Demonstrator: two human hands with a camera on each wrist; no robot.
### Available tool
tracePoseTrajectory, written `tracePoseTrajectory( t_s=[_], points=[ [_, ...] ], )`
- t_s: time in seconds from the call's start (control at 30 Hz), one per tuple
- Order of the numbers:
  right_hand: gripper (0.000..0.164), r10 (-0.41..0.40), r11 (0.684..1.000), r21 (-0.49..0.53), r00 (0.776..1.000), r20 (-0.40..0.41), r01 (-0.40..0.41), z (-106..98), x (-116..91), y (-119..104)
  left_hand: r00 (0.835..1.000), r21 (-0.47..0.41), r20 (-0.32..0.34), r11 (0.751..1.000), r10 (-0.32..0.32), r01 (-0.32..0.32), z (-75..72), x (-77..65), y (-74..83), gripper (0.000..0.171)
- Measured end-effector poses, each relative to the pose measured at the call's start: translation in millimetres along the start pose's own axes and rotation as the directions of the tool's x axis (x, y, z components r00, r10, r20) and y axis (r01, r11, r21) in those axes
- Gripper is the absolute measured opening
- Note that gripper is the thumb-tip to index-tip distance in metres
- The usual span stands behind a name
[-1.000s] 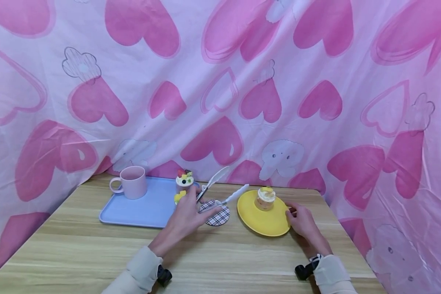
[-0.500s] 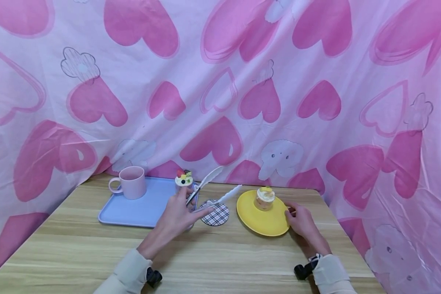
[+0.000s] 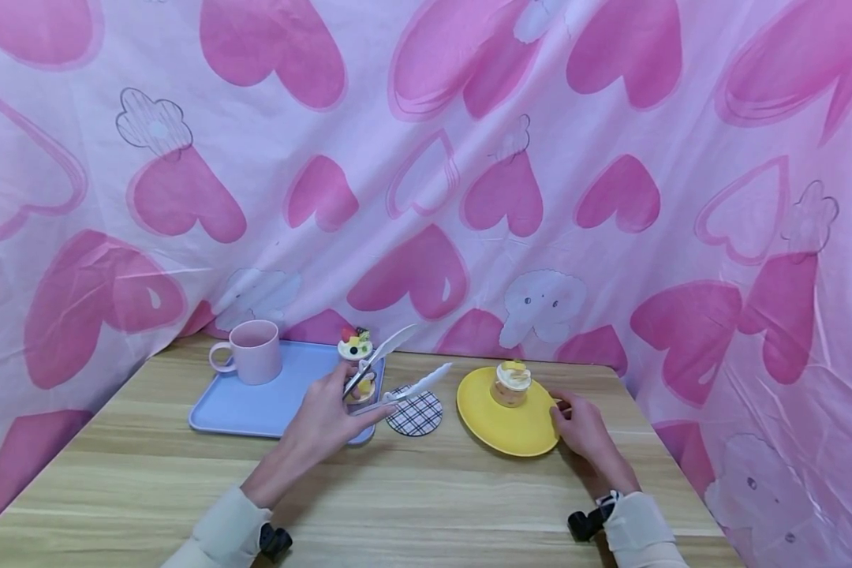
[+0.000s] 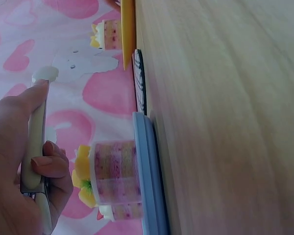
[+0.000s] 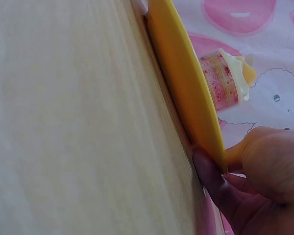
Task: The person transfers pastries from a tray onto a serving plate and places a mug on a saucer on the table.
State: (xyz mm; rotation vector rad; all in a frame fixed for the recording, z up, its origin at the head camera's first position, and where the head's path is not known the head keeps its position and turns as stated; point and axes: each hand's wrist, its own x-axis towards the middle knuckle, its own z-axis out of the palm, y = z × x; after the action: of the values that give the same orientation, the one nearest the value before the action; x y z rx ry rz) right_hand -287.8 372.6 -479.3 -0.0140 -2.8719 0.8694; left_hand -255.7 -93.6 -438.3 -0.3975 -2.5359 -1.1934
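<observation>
My left hand (image 3: pixel 315 422) holds a pair of tongs (image 3: pixel 392 343) with pale tips, their arms spread apart and nothing between them. The left wrist view shows fingers curled about the tongs' handle (image 4: pixel 35 152). Close by, on the blue tray (image 3: pixel 255 412), stand two small round cakes, a fruit-topped one (image 3: pixel 356 348) and a nearer one (image 3: pixel 364 388) partly covered by the tongs. At the right, my right hand (image 3: pixel 588 432) pinches the rim of a yellow plate (image 3: pixel 507 438), thumb and fingers on either side. A cream-topped cake (image 3: pixel 513 386) stands on this plate.
A pink mug (image 3: pixel 255 355) stands on the tray's left part. Between tray and plate lies a round plaid coaster (image 3: pixel 420 418). A pink heart-patterned cloth (image 3: pixel 412 189) hangs behind and beside the wooden table (image 3: pixel 426 497).
My left hand has moved left with the spread tongs, from over the coaster toward the tray's right end, uncovering the nearer cake. My right hand and the plate have stayed put.
</observation>
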Motion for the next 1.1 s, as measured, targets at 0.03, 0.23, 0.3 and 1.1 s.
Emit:
tracePoseTrajectory(
  t_s=[0.03,0.23,0.3,1.1],
  points=[
    [0.04,-0.001,1.0,-0.001,1.0,-0.002,0.001,0,0,0,1.0,0.005,0.0,1.0,0.002,-0.002,-1.0,-0.5,-0.9,0.084],
    [0.04,0.007,1.0,0.01,1.0,0.005,-0.007,1,1,0,1.0,0.056,-0.02,0.998,0.021,-0.02,-8.0,-4.9,-9.2,0.083],
    [0.041,0.017,1.0,0.012,1.0,0.013,-0.018,2,0,-1,0.999,0.065,-0.024,0.998,0.021,-0.02,-11.1,-6.1,-12.5,0.081],
    [0.042,0.022,1.0,0.012,1.0,0.013,-0.022,0,1,1,0.996,0.099,0.016,0.991,-0.088,0.086,-32.5,-11.8,-30.2,0.074]
  ],
)
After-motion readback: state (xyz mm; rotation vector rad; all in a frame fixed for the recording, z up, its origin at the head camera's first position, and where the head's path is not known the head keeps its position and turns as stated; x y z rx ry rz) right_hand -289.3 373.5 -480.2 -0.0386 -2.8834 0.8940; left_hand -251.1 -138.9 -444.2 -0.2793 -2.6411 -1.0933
